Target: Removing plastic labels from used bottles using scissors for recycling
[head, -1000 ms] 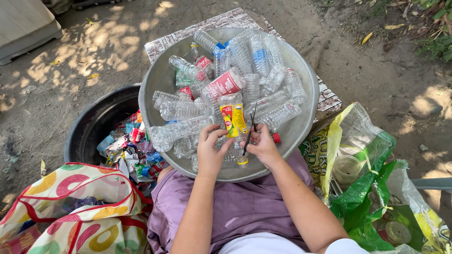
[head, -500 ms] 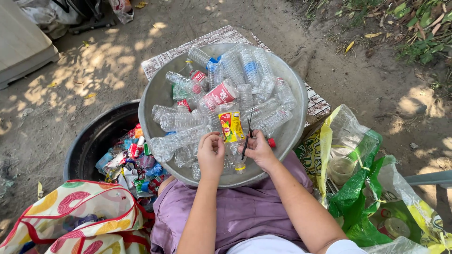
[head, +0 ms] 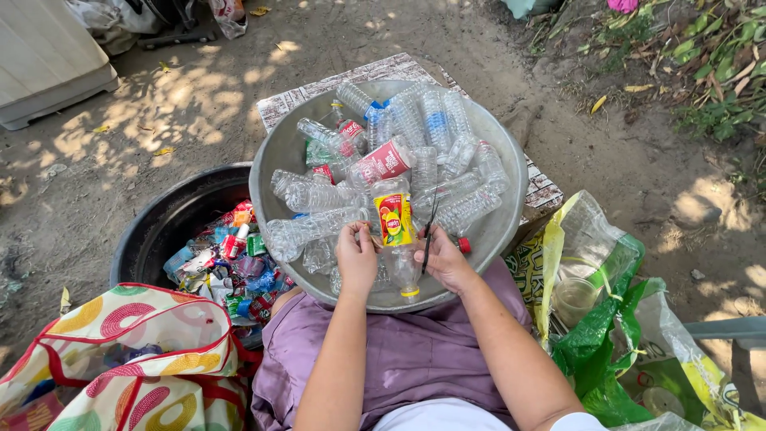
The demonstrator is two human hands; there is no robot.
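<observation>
Dirt ground, patchy sun and shade, outdoors. Person sitting low with a wide grey metal basin point(head: 271, 160) resting across the lap, over purple cloth.

Basin holding a heap of clear plastic bottles point(head: 423, 128), mostly crushed, lying every which way beyond both hands.

Left hand point(head: 357, 259) closing around the lower part of one clear bottle with a yellow label point(head: 394, 219). Bottle sitting right between the two hands at the near edge of the basin, long axis running straight away from the body, yellow cap end pointing back toward the lap. Left hand is the one carrying it.

Right hand point(head: 444, 261) curling around a thin dark blade or scissors point(head: 429, 227), tip angling up and forward, lying just beside the label on its right side. Cannot tell whether blade is touching the label.

Both forearms reaching forward, wrists meeting close over the basin rim.

Off the left hand: black tub point(head: 152, 231) filling with peeled coloured labels point(head: 227, 263); nearer, a circle-patterned bag point(head: 120, 359). Off the right hand: green and yellow plastic bags point(head: 614, 319).
</observation>
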